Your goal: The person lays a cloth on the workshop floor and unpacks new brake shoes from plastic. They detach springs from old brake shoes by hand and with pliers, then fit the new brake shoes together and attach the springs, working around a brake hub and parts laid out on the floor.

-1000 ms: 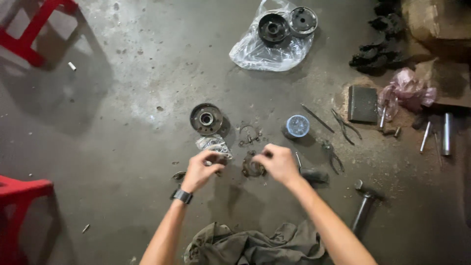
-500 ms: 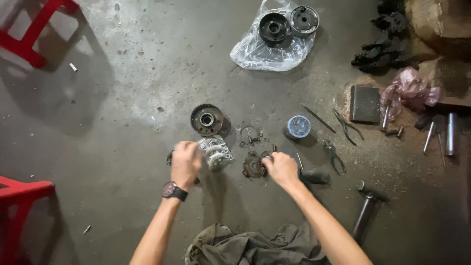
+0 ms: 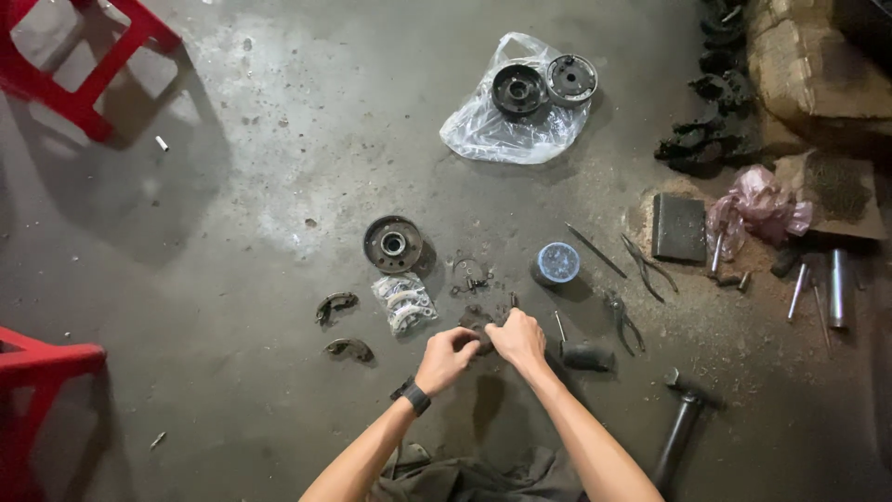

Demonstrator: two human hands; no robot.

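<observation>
Small dark metal part (image 3: 480, 325): on the concrete floor (image 3: 232, 279), just below the round hub (image 3: 393, 244). Left hand (image 3: 446, 360) and right hand (image 3: 517, 339) pinch it from either side, equally near; long axis unclear.

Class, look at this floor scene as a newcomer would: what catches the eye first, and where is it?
Both hands, left hand and right hand, meet at the centre over a small dark metal part on the concrete floor. Above them, two round hubs sit on a clear plastic bag.
</observation>
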